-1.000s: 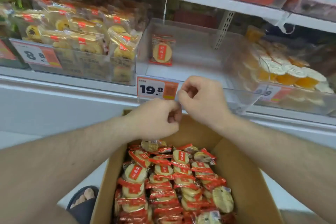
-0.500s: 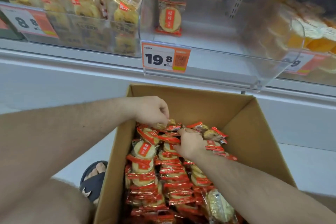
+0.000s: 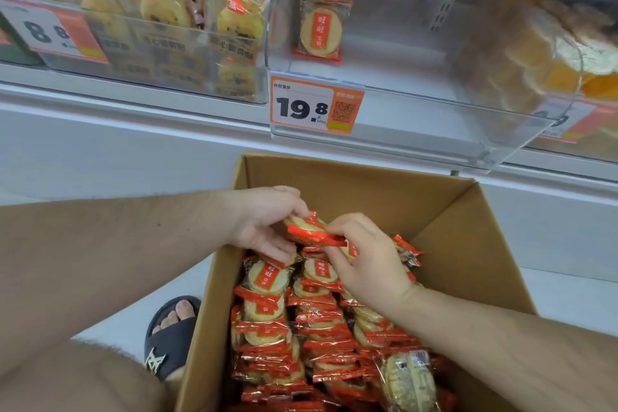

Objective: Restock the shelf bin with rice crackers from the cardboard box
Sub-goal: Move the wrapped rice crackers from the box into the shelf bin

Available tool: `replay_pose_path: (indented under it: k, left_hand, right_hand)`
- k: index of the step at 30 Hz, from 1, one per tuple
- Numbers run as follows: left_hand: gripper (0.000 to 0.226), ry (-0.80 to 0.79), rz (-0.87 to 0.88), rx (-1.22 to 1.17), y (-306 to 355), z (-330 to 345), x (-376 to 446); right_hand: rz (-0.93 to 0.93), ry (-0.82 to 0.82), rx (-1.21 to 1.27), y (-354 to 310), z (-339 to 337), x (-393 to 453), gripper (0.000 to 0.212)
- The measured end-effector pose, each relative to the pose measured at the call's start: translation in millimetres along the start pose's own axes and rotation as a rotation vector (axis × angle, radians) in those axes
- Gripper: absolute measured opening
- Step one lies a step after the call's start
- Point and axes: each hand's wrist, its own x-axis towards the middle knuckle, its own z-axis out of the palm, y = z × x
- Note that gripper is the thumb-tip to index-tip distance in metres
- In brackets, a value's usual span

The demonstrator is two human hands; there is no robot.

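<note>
An open cardboard box (image 3: 461, 244) in front of me is packed with several rows of red-and-clear rice cracker packets (image 3: 267, 321). My left hand (image 3: 267, 224) and my right hand (image 3: 364, 257) both pinch a small stack of rice cracker packets (image 3: 311, 231) lifted just above the rows at the box's far end. Above the box, the clear shelf bin (image 3: 434, 117) with a 19.8 price tag (image 3: 316, 107) holds a single rice cracker packet (image 3: 320, 27) standing upright at its back left.
A bin of yellow pastry packs (image 3: 160, 10) sits left of the clear bin. Orange jelly cups (image 3: 575, 57) fill the bin on the right. My foot in a black sandal (image 3: 170, 334) rests on the floor left of the box. A different greenish cracker pack (image 3: 408, 381) lies in the box's near right.
Both hands dropped from the bin's front edge into the box. They have taken hold of a stack of packets and raised it slightly.
</note>
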Motion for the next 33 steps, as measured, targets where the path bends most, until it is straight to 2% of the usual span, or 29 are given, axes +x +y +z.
replay_pose_path:
  k: [2, 4, 6, 8, 14, 17, 19, 23, 26, 29, 31, 33]
  left_hand:
    - [0.041, 0.037, 0.089, -0.033, -2, 5, 8]
    - [0.038, 0.071, 0.153, 0.046, -3, 4, 12]
    - [0.038, 0.122, 0.197, 0.210, -4, 0, 13]
    - [0.039, 0.162, 0.229, 0.348, -6, -2, 14]
    - [0.042, 0.156, 0.199, 0.455, -14, -3, 24]
    - [0.044, 0.154, 0.186, 0.460, -10, -2, 24]
    - [0.045, 0.159, 0.184, 0.457, -8, -1, 24]
    - [0.041, 0.162, 0.177, 0.420, -8, -3, 22]
    - [0.031, 0.146, 0.160, 0.360, -5, -2, 16]
    - [0.022, 0.148, 0.125, 0.267, -1, -3, 7]
    - [0.021, 0.144, 0.104, 0.191, 0, -3, 1]
    - [0.028, 0.106, 0.109, 0.126, 2, 0, -5]
  right_hand:
    - [-0.049, -0.094, -0.033, 7, -2, 4, 0.037]
    - [0.019, -0.265, -0.222, 32, -3, -1, 0.058]
    - [0.210, -0.493, -0.462, 64, -5, -10, 0.053]
    - [0.362, -0.670, -0.594, 87, 0, -20, 0.045]
    - [0.610, -0.782, -0.607, 100, 41, -27, 0.061]
    - [0.766, -0.780, -0.578, 102, 56, -22, 0.064]
    - [0.761, -0.773, -0.617, 100, 62, -20, 0.056]
    - [0.554, -0.715, -0.762, 90, 56, -15, 0.032]
    - [0.540, -0.677, -0.692, 78, 29, -1, 0.030]
    - [0.431, -0.589, -0.612, 55, -11, 13, 0.027]
    - [0.305, -0.451, -0.621, 30, -40, 17, 0.027]
    - [0.094, -0.242, -0.648, 5, -66, 20, 0.033]
